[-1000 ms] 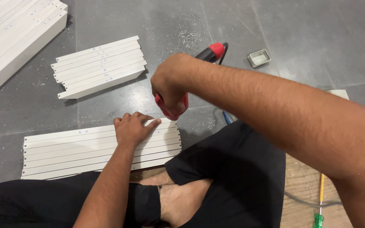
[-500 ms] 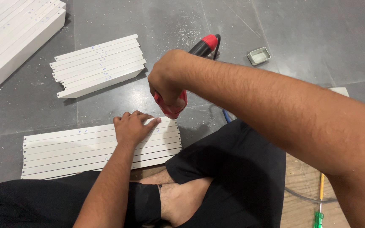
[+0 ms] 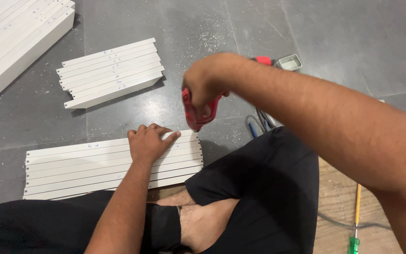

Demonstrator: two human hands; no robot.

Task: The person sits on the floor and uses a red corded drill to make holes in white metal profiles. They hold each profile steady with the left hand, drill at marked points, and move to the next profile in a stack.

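1. The left hand (image 3: 149,141) lies flat, fingers spread, on the near slats (image 3: 109,167), a row of white strips laid edge to edge on the grey floor (image 3: 306,28) just in front of the crossed legs. It presses down and grips nothing.
2. The right hand (image 3: 205,87) is closed round the red handle of a drill (image 3: 198,110). The tool hangs above the right end of the near slats, close to the left fingertips. Its tip is hidden by the hand, so I cannot tell whether it touches the wood.
3. To do this well, I would keep the tool upright over the slat end, keep the flat hand's weight on the row so no strip shifts, and keep those fingertips clear of the tip.
4. The near slats look thin, long and alike, with clean square ends lined up on the right. Small blue marks show on some of them.
5. A second slat bundle (image 3: 111,73) lies well apart toward the far left of the floor, and larger white boards (image 3: 15,42) fill the far left corner.
6. A small grey tray (image 3: 290,61) sits beyond the right forearm, with pale dust scattered on the floor near it.
7. A green-handled screwdriver (image 3: 355,221) lies on a wooden board (image 3: 339,188) at the right edge.
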